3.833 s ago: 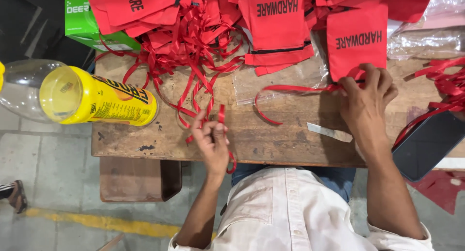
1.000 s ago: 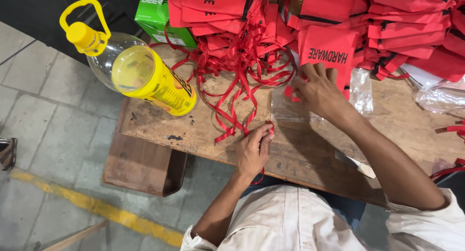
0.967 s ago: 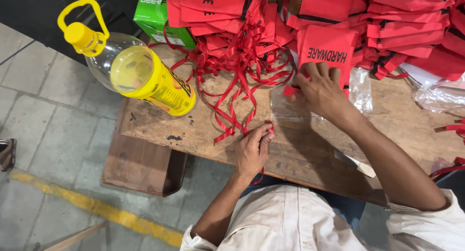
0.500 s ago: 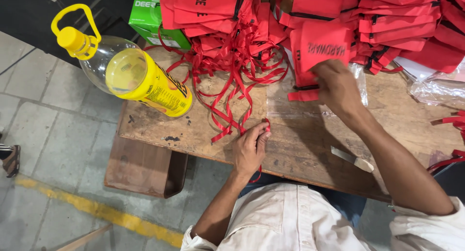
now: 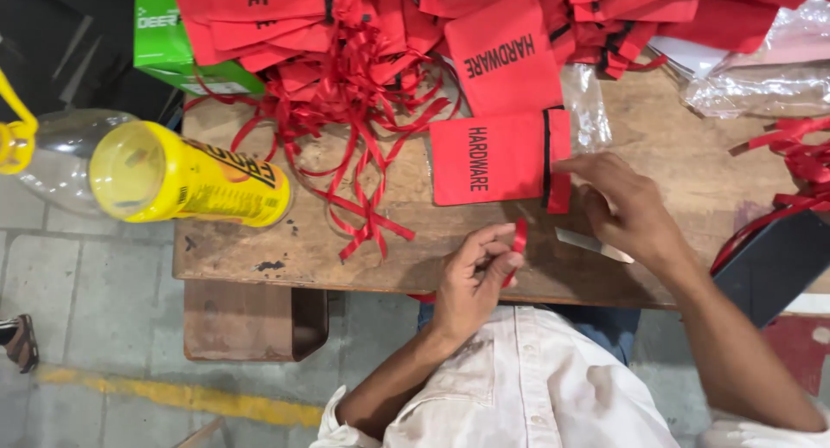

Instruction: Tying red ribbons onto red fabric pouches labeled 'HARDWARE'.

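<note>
A small red cloth pouch (image 5: 497,158) with black print lies flat on the wooden table (image 5: 259,249), its black-edged mouth to the right. My right hand (image 5: 627,208) rests at that mouth, fingers touching the pouch's edge. My left hand (image 5: 471,284) is at the table's near edge, pinching a short red ribbon (image 5: 519,239) between thumb and fingers. A flat metal strip (image 5: 590,244) lies on the wood between my hands.
A heap of red pouches (image 5: 510,59) and tangled red ribbons (image 5: 354,128) fills the back. A yellow can (image 5: 186,176), a clear plastic bottle (image 5: 52,158) and a green box (image 5: 169,41) stand left. Clear plastic bags (image 5: 761,76) lie right, a dark box (image 5: 769,266) near right.
My right hand has drawn one red pouch out of the heap and laid it flat on the table. My left hand has stayed at the near edge with the ribbon.
</note>
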